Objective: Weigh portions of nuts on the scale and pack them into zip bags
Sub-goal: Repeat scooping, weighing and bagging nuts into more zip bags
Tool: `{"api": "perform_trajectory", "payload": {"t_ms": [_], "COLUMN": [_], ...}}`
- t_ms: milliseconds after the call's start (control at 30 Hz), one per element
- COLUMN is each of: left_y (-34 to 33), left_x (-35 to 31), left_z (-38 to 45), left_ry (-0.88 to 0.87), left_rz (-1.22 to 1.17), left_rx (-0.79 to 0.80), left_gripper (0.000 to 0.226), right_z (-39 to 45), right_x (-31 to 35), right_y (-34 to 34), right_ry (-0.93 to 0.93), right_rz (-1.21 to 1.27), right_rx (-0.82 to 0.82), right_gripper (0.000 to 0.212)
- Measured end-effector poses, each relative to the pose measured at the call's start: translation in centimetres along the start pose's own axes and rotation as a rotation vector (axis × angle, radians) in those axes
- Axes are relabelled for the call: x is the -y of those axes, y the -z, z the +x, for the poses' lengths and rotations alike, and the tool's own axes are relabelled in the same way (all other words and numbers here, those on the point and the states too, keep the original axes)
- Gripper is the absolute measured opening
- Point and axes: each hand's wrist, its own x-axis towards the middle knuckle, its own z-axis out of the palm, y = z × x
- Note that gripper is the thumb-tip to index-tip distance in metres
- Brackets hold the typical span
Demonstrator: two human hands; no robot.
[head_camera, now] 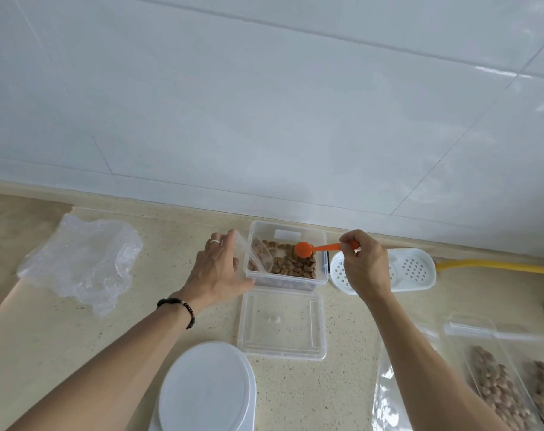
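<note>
A clear plastic box (322, 244) stands against the wall, its floor covered with brown nuts (295, 266). My left hand (216, 270) grips a small clear cup (258, 258), tilted over the box's left side with a few nuts in it. My right hand (365, 264) pinches the handle of an orange scoop (304, 249), whose bowl hovers over the nuts in the box. The white round scale (203, 391) sits at the near edge with nothing on its platform. Two filled zip bags (494, 387) lie at the lower right.
The box's clear lid (281, 325) lies right in front of the box. A crumpled clear plastic bag (81, 259) is at the left. A white perforated tray (415, 269) and a yellow hose (497, 265) run along the wall. An empty zip bag (388, 396) lies under my right forearm.
</note>
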Motion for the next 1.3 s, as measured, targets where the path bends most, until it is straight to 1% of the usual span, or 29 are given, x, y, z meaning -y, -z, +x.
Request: {"api": "perform_trajectory", "payload": {"t_ms": [100, 233, 367, 433, 567, 733, 933, 1100, 1200, 1300], "left_y": [-0.2, -0.6, -0.8, -0.8, -0.8, -0.9, -0.9, -0.6, -0.5, -0.3], "left_x": [1.0, 1.2, 0.9, 0.8, 0.8, 0.2, -1.0, -2.2, -2.9, -3.2], "left_z": [-0.5, -0.8, -1.0, -1.1, -1.3, -1.4, -1.2, -0.9, -0.8, -0.7], "left_ry": [0.007, 0.021, 0.031, 0.036, 0.039, 0.025, 0.017, 0.004, -0.013, -0.027], "left_rz": [0.029, 0.054, 0.042, 0.046, 0.072, 0.071, 0.068, 0.021, 0.006, 0.012], "left_rx": [0.005, 0.027, 0.040, 0.038, 0.024, 0.012, 0.016, 0.016, 0.018, 0.013], "left_gripper": [0.086, 0.095, 0.095, 0.096, 0.100, 0.093, 0.092, 0.089, 0.090, 0.095], "right_z": [-0.3, -0.8, -0.9, -1.1, -1.2, -1.2, -0.7, -0.3, -0.5, -0.9], "right_x": [-0.8, -1.1, -1.3, -1.2, -1.1, -1.3, -1.3, 0.5, 2.0, 3.1], "right_y": [-1.2, -1.9, -2.2, -2.5, -2.9, -2.3, -0.3, 1.9, 2.8, 3.1], "right_ry": [-0.045, -0.072, -0.219, -0.284, -0.389, -0.473, -0.458, -0.334, -0.247, -0.174], "right_rz": [0.023, 0.072, 0.223, 0.305, 0.418, 0.550, 0.643, 0.663, 0.613, 0.501], "right_rx": [0.076, 0.215, 0.277, 0.270, 0.187, 0.128, 0.093, 0.091, 0.117, 0.128], "right_gripper": [0.014, 0.017, 0.017, 0.015, 0.012, 0.010, 0.010, 0.009, 0.008, 0.010]}}
